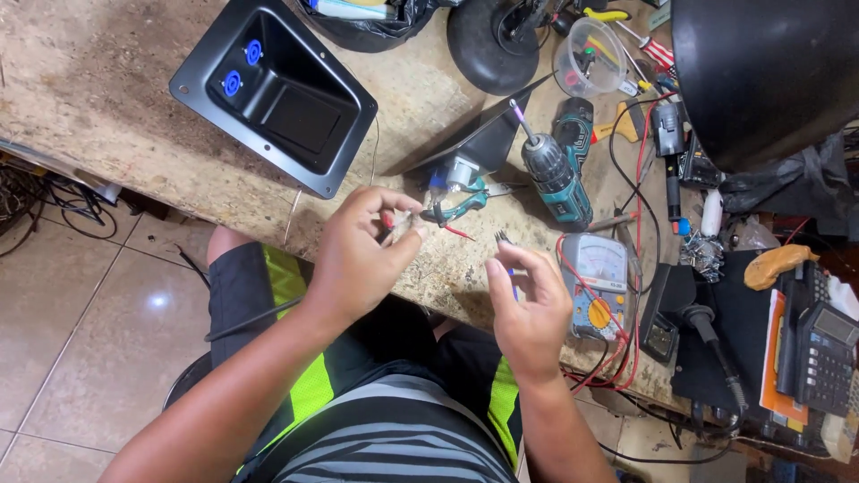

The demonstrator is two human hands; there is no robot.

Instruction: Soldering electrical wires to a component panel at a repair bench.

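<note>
Left hand (362,259), centre of the frame: fingers pinched narrow on a small part (400,225) with a red wire end, held just above the bench (107,80) edge. The part shows at the fingertips, toward the right of the hand; its exact kind cannot be told. A thin red lead (459,233) runs from it toward the right.

Right hand (528,309), right of centre and lower: fingers curled loosely around a thin tool with a dark tip (502,238), which sticks up above the fingers. A blue bit of its shaft shows beside the palm. The tip is near the part, not touching it.

Just above the hands: a green-handled clamp (461,204) lies on the bench, beside a small metal motor (458,170) under a dark panel (483,134).

Right of the right hand: a multimeter (598,284) with red leads, touching the bench edge. Above it: a teal cordless drill (555,174).

Upper left: a black recessed plate (277,89) with two blue sockets. Upper right: a clear cup (586,58) of small tools. Lower right: a soldering iron (711,344) on a stand and a calculator (823,358).
</note>
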